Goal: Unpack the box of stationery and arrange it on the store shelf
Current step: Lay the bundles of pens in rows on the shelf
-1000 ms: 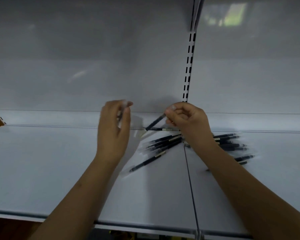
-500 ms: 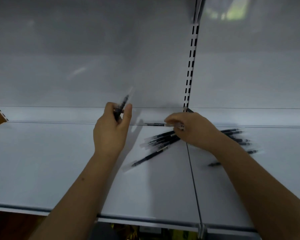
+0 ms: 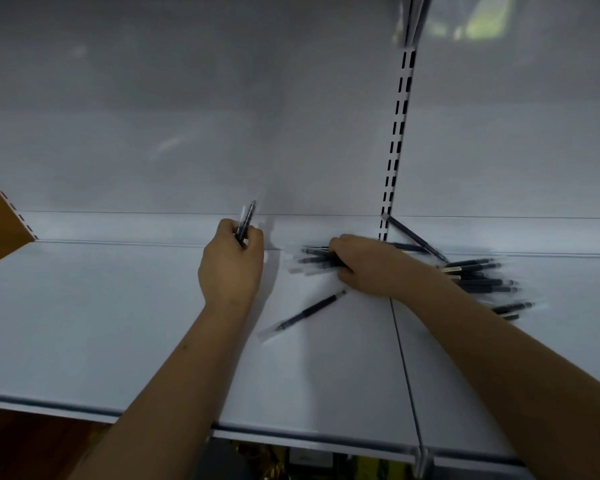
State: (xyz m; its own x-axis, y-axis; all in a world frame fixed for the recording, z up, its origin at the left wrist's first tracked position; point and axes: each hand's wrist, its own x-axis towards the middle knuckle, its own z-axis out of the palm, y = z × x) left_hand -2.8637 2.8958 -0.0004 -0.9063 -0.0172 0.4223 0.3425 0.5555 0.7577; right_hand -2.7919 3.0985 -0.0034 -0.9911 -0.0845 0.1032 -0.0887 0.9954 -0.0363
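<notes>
Change: left hand (image 3: 231,268), a second back pinching a clear sleeve beside the pile, now upright with pens (image 3: 245,221) standing out of its fist; right hand (image 3: 371,266), then lifted with one pen pinched, now down on the pile (image 3: 312,259).
Meaning: one pen probably passed from right to left, next being gathered; judged mid-way through collecting loose pens into a bunch for neat placing.
Left hand: fingers curled round the pens, tips pointing up toward the back panel (image 3: 187,133); about two barrels visible, exact count blurred.
Right hand: fingers bent over the near-left cluster of the pile, palm down; seemingly grasping several pens, though the hold itself is hidden under the hand.
Pens, left cluster: about three or four, blurred by motion, touching the right fingers.
Pens, right cluster (image 3: 482,277): roughly seven or eight, fanned out behind the right wrist; overlap prevents a firm count.
Single pen (image 3: 307,313): one, lying apart, slanted, in front of the pile, capped end toward the shelf edge.
Leaning pen (image 3: 413,237): one, propped against the slotted upright (image 3: 397,140).
Shelf (image 3: 101,323): two white boards meeting at a seam under the right forearm; pile straddles the seam.
Box: not in view.
</notes>
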